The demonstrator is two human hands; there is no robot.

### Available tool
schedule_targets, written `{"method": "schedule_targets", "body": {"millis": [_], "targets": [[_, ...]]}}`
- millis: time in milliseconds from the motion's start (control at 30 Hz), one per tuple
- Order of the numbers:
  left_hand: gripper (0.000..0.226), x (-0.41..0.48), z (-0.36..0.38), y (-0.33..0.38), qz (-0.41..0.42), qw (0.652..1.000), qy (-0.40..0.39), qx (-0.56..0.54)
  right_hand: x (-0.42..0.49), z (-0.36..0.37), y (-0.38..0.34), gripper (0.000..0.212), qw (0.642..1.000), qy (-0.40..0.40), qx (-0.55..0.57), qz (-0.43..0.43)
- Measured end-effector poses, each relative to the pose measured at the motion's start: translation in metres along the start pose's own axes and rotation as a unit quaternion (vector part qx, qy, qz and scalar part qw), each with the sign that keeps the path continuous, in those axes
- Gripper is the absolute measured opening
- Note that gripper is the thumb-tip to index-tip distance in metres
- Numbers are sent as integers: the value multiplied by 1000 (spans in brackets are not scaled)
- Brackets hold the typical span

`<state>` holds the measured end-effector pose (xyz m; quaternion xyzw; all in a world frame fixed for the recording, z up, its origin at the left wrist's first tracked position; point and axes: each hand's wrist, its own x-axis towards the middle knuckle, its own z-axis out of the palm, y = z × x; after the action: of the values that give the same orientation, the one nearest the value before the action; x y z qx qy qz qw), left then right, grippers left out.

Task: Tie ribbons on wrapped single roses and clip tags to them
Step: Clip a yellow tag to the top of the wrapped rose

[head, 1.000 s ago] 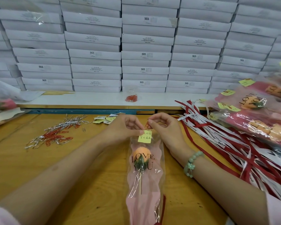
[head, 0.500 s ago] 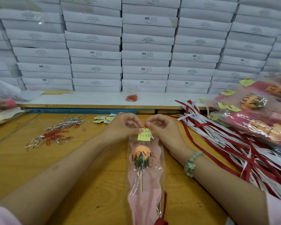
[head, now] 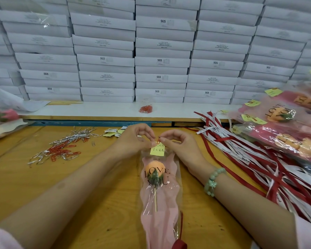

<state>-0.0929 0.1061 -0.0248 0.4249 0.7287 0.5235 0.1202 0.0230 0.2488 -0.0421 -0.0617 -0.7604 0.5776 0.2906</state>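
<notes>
A wrapped orange rose [head: 155, 174] in a clear and pink sleeve printed LOVE YOU lies lengthwise on the wooden table [head: 101, 203] in front of me. A yellow tag [head: 157, 150] with handwriting sits at the sleeve's top edge. My left hand [head: 133, 139] pinches the tag and sleeve top from the left. My right hand [head: 178, 142] pinches a small red paper clip [head: 158, 140] at the tag's upper edge. A red ribbon [head: 180, 243] shows at the sleeve's lower end.
Red and silver paper clips [head: 59, 150] lie scattered at left, loose yellow tags [head: 113, 132] beyond my left hand. Red and white ribbons [head: 250, 153] spread at right beside tagged wrapped roses [head: 284, 123]. A bag of red clips [head: 146, 108] sits on the shelf below stacked white boxes [head: 162, 62].
The rose and sleeve have slid slightly away from me, and the tag sits higher between my fingertips. Both hands stay pinched together at the sleeve's top.
</notes>
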Motion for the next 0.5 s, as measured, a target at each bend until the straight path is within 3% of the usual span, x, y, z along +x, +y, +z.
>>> {"method": "schedule_targets", "body": {"millis": [200,500], "targets": [[15,0,0,-2,-16,999,-8,-28,-1,-1,0,19,998,-50,24,21],[14,1,-2,-5,-20,999,-7,-47,-1,-1,1,17,999,-38,28,25]]}}
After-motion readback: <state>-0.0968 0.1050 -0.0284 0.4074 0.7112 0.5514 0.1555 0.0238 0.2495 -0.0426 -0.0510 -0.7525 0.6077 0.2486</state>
